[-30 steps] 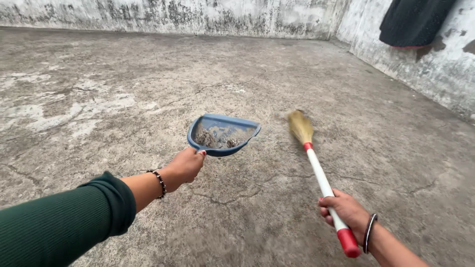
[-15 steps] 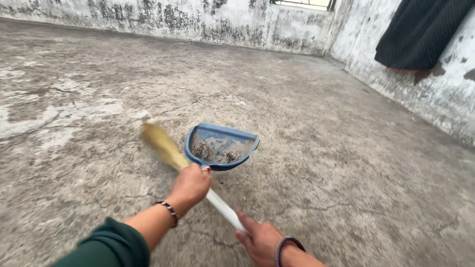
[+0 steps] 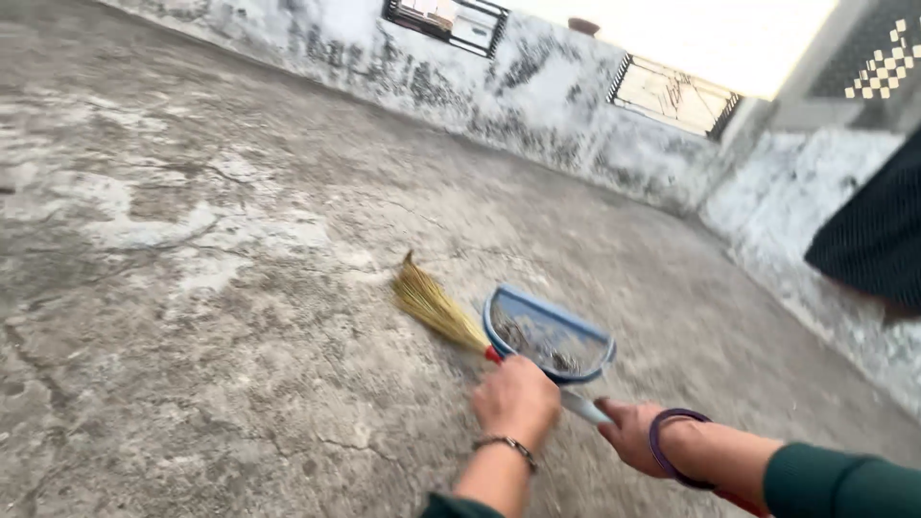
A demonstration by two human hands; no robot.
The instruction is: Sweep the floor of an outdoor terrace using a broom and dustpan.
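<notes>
Though blurred, fingers (image 3: 523, 388) round dustpan (image 3: 549, 334)

Soft daylight, blown-out sky, slight blur

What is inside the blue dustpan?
The blue dustpan holds dark dirt and grit spread over its floor. The left hand covers its near end and handle, so anything there cannot be seen.

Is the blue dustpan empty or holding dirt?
Holding dirt: dark debris lies inside the blue dustpan, gripped by the left hand.
</notes>
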